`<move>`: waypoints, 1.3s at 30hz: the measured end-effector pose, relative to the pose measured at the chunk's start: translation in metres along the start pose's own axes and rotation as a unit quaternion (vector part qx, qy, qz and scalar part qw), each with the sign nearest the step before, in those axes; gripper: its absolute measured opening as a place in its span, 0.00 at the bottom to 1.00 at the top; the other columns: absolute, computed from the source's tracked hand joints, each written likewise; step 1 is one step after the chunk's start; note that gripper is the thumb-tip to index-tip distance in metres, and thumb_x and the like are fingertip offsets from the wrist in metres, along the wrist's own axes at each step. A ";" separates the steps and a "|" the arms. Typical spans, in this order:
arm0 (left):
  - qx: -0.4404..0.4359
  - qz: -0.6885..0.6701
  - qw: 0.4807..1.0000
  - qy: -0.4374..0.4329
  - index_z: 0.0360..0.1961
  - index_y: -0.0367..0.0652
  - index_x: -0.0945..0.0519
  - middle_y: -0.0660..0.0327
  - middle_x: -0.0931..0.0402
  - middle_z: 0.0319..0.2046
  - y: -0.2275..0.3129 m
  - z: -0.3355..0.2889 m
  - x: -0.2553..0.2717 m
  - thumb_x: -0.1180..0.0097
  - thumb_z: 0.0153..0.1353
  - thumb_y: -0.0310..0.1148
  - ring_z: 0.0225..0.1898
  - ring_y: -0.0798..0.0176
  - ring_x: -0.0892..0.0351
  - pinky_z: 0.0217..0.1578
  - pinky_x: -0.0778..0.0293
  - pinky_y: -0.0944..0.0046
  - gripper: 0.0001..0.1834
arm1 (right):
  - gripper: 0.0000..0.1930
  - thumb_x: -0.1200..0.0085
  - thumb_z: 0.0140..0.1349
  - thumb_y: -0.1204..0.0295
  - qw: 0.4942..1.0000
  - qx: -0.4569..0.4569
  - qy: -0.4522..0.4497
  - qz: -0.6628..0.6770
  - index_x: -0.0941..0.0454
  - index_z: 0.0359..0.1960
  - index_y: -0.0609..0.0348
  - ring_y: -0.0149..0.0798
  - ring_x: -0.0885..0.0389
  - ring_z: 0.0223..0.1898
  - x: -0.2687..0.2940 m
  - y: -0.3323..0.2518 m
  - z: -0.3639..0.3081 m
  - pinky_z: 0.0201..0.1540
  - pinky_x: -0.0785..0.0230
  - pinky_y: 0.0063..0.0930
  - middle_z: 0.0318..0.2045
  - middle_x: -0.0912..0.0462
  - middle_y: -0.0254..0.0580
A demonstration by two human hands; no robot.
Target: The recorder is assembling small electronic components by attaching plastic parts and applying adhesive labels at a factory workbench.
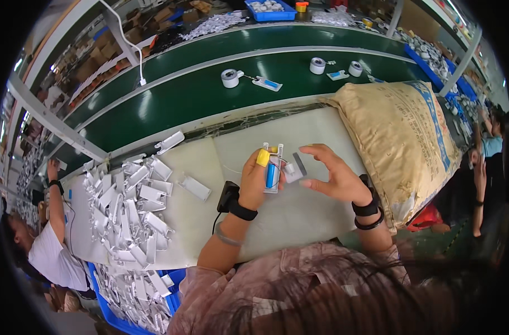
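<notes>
housing (271, 190), slim and white, lies over the tabletop in my left hand (255, 177), fingers and thumb closed round it, with a blue cylinder (271, 174) facing up, probably so i can see inside while the walls are braced. a yellow wrap (263, 157) covers my thumb, perhaps to spare the skin. my right hand (339, 177) is spread wide, thumb and forefinger well apart, beside a small white-and-grey piece (292, 172); whether i touch that piece, i can't make out.

around this, the pale table (299, 223) is bare, which gives my wrists room. to my left a heap of white casings (131, 206) sits within reach, one loose casing (195, 187) nearer me, and more fill a blue bin (176, 276) below the edge, likely as stock. a bulging tan sack (394, 139) stands at my right, out of my elbow's way. beyond, wired round units (230, 78) rest spaced out on the green belt (182, 100), presumably so they don't tangle.
</notes>
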State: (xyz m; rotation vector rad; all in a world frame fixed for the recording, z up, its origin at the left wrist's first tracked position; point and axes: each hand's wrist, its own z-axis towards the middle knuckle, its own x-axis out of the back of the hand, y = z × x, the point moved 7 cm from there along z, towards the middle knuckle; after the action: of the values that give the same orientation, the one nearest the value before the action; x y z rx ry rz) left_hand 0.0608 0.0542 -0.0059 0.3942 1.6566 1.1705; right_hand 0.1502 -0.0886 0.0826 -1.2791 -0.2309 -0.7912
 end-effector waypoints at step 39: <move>-0.062 0.338 0.939 -0.005 0.47 0.35 0.26 0.59 0.25 0.29 -0.013 0.010 0.056 0.49 0.66 0.42 0.26 0.68 0.29 0.26 0.32 0.68 0.19 | 0.29 0.38 0.50 0.66 0.968 0.033 0.158 -0.194 0.32 0.54 0.63 0.53 0.32 0.56 -0.036 0.053 -0.041 0.57 0.39 0.42 0.54 0.32 0.55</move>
State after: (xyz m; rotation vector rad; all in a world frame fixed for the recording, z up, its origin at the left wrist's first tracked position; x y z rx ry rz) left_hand 0.0492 0.0935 -0.0475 0.9347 1.4618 1.7577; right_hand 0.1468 -0.1080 0.0091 -1.0380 -0.2495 -1.2986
